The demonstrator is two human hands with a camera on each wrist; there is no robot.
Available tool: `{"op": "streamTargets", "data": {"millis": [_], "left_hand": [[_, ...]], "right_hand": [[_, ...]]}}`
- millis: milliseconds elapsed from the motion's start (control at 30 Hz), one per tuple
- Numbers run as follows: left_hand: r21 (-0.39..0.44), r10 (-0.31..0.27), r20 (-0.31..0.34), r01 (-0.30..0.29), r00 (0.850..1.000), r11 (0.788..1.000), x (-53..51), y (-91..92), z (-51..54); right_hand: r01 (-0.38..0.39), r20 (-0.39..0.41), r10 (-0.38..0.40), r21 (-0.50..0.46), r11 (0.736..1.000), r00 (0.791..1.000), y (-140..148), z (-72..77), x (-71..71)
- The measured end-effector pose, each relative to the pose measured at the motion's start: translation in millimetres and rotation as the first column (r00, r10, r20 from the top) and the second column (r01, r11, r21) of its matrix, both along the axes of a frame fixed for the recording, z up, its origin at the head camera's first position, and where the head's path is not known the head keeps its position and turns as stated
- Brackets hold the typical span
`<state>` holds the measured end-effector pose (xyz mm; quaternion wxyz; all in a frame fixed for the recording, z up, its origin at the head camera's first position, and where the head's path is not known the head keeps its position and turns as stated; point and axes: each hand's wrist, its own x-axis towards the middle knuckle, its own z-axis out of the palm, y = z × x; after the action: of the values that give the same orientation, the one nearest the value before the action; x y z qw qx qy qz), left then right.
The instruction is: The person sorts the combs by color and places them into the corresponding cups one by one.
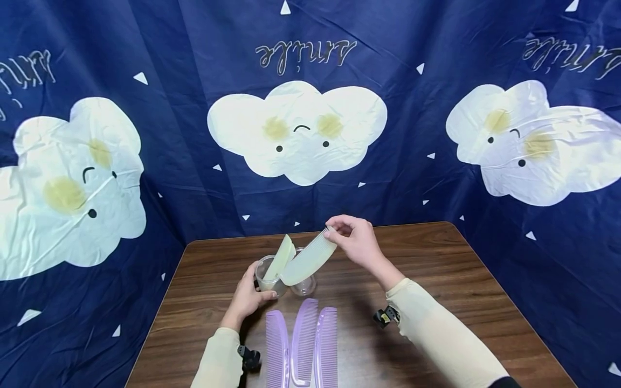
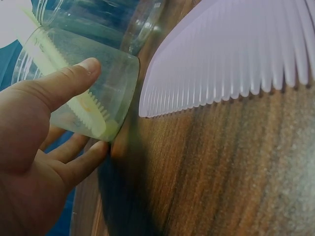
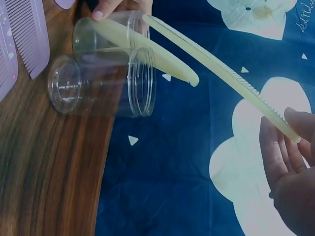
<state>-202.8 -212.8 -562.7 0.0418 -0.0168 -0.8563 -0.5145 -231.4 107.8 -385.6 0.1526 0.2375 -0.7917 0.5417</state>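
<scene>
The wood-grained brown surface (image 1: pixel 436 258) is rounded at its far corners. Toward its far edge, a clear jar (image 1: pixel 262 274) and a second jar (image 1: pixel 304 286) are stood side by side; nearer, three purple combs (image 1: pixel 305 339) are laid in a row.

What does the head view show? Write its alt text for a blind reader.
A right hand holds a pale comb; the left hand grips a clear jar with at least one more comb inside. A second jar is beside it, three purple combs in front.

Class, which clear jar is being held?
The jar with a pale green comb inside: the left hand grips it; no hand touches the other jar.
</scene>
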Motion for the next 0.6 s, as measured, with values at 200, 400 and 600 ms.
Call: {"op": "streamTargets", "data": {"millis": [200, 400, 600], "left_hand": [[-0.006, -0.010, 0.002, 0.010, 1.000, 1.000, -0.4, -1.1, 0.4], [-0.018, -0.006, 0.000, 0.006, 1.000, 1.000, -1.0, -1.7, 0.3], [-0.019, -0.008, 0.005, 0.008, 1.000, 1.000, -1.5, -1.9, 0.6]], "right_hand": [[-0.004, -0.005, 0.004, 0.007, 1.000, 1.000, -11.9, -2.4, -2.0], [-0.002, 0.005, 0.002, 0.004, 1.000, 1.000, -21.7, -6.1, -5.2], [0.012, -0.009, -0.012, 0.010, 1.000, 1.000, -33.5, -6.4, -7.5]]}}
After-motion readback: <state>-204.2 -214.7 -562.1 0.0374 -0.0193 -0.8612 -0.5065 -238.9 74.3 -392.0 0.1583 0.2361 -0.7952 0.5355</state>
